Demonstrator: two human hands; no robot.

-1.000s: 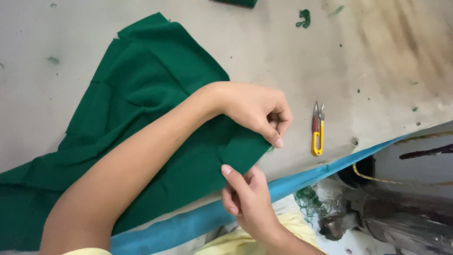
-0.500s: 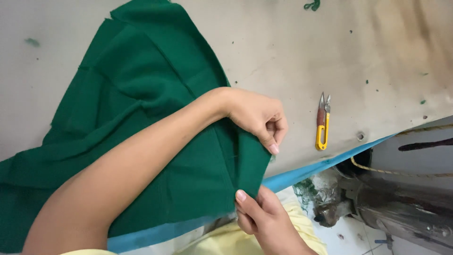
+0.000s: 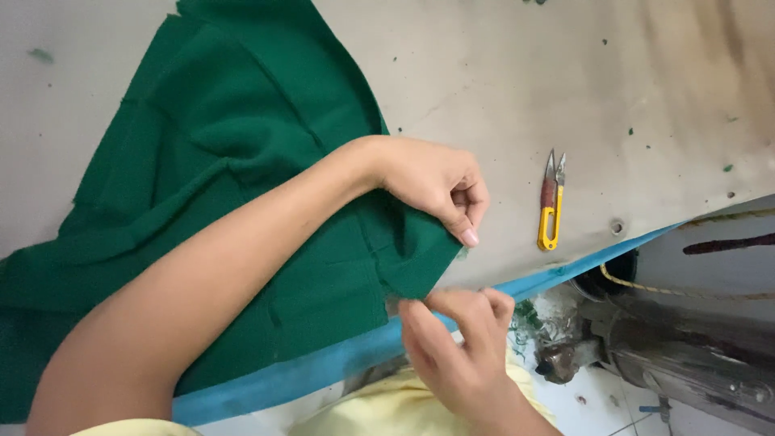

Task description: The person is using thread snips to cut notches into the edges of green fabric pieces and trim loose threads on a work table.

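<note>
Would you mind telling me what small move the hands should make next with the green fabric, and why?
Probably smooth the green fabric flat near the table edge. The left hand pinches its corner there, the right hand grips it from below the edge, and the cloth lies folded between them. The yellow thread snips lie untouched beside them.

A large piece of dark green woven fabric [image 3: 234, 186] lies spread over a pale, stained work table [image 3: 500, 73] with a blue edge strip. The left hand [image 3: 432, 186] rests on the cloth near its corner, fingers curled and thumb pressing the fabric down. The right hand [image 3: 456, 343] pinches the cloth's corner at the table edge. Just beside the left hand lie small yellow-handled thread snips [image 3: 550, 202], apart from the cloth.
</note>
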